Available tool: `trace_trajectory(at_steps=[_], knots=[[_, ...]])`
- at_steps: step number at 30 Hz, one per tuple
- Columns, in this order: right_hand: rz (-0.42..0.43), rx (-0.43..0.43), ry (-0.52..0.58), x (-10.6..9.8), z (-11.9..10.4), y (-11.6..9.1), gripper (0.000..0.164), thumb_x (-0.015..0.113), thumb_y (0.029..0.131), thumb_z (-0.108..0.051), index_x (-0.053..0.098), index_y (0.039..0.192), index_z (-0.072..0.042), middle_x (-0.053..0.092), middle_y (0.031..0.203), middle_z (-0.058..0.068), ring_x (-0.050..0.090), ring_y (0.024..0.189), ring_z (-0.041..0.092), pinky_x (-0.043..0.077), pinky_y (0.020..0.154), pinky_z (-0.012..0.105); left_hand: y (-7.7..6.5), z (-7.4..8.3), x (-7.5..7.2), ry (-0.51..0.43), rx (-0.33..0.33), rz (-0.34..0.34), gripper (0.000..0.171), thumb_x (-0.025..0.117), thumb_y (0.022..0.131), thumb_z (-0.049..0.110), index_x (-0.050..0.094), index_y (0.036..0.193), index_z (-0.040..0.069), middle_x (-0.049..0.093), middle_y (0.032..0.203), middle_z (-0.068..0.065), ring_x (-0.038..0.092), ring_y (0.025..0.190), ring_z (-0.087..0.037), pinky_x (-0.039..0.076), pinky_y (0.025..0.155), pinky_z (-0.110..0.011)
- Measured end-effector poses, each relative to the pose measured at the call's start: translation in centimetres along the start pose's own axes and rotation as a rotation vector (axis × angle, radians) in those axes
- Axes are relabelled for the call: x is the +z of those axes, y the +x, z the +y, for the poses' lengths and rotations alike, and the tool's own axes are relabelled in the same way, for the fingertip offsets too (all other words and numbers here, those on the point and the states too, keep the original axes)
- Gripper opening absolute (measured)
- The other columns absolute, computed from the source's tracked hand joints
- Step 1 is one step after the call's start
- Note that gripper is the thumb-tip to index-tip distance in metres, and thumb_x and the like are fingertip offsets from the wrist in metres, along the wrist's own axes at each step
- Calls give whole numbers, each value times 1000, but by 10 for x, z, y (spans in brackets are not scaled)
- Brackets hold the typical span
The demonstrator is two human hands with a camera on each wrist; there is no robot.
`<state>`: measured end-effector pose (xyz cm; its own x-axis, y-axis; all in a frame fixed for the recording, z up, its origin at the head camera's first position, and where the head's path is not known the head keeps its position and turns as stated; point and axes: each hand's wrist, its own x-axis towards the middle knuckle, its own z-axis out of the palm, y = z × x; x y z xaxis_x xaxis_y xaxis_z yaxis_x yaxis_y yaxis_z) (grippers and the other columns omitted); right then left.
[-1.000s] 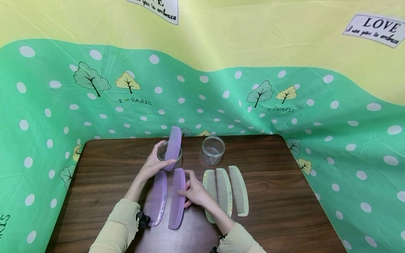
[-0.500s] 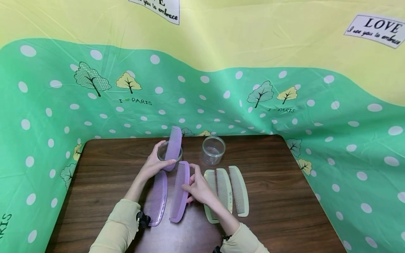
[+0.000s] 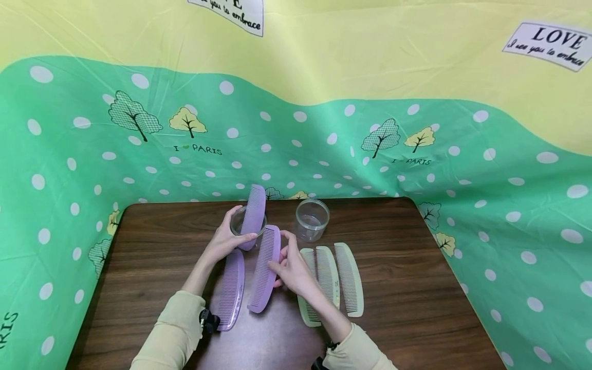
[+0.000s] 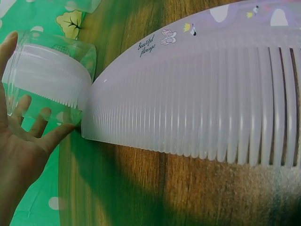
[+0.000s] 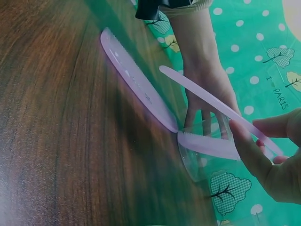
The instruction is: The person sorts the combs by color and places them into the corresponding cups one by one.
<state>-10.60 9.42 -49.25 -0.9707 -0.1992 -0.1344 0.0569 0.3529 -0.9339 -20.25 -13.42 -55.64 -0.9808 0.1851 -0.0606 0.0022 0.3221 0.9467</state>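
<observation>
My left hand (image 3: 224, 241) holds a clear round jar (image 3: 236, 220) near the table's back edge, thumb across its front. A purple comb (image 3: 254, 208) stands tilted inside, rising above the rim. Between thumb and fingers my right hand (image 3: 296, 271) pinches a second purple comb (image 3: 265, 272), raised off the table just in front of the jar, seen edge-on in the right wrist view. Below my left wrist lies a third purple comb (image 3: 231, 293), teeth facing left; it looms large in the left wrist view, with printed flamingo lettering along its spine.
Another clear jar (image 3: 312, 221) stands right of the held one. Several light green combs (image 3: 349, 280) lie on the brown wooden table (image 3: 407, 288), partly behind my right forearm. A green and yellow patterned cloth (image 3: 296, 139) hangs around the back and sides.
My right hand has lifted its purple comb and carried it up and slightly right, closer to the held jar, its top leaning right. The left hand and its jar have stayed put.
</observation>
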Motion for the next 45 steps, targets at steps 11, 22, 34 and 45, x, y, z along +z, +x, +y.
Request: trace_trajectory(at_steps=[11,22,34,45], knots=[[36,-68,-16,-4,-9,1,79,69,94,0,24,156,-20,57,96,14,64,66,19,60,51,37,0,0,1,-1,9,9,101,87,81,43,26,160,29,36,166,-9,40,150,-32,33,119,-56],[90,-160,-5,-9,-16,6,81,71,92,3,27,156,-21,57,93,16,69,65,32,58,48,33,-1,-1,2,-6,10,15,101,88,80,43,27,159,29,38,165,-8,42,148,-31,33,119,-54],[139,-229,-6,-17,-28,16,83,73,92,2,28,156,-25,59,97,18,70,66,37,56,47,29,-1,-2,2,4,9,14,101,87,81,44,27,160,29,39,164,-7,46,145,-32,36,118,-54],[167,-292,-67,-23,-41,25,82,72,93,0,27,156,-28,61,94,15,70,65,37,57,48,30,-1,-1,1,1,8,9,99,87,81,43,27,159,33,39,165,-4,50,141,-32,37,116,-52]])
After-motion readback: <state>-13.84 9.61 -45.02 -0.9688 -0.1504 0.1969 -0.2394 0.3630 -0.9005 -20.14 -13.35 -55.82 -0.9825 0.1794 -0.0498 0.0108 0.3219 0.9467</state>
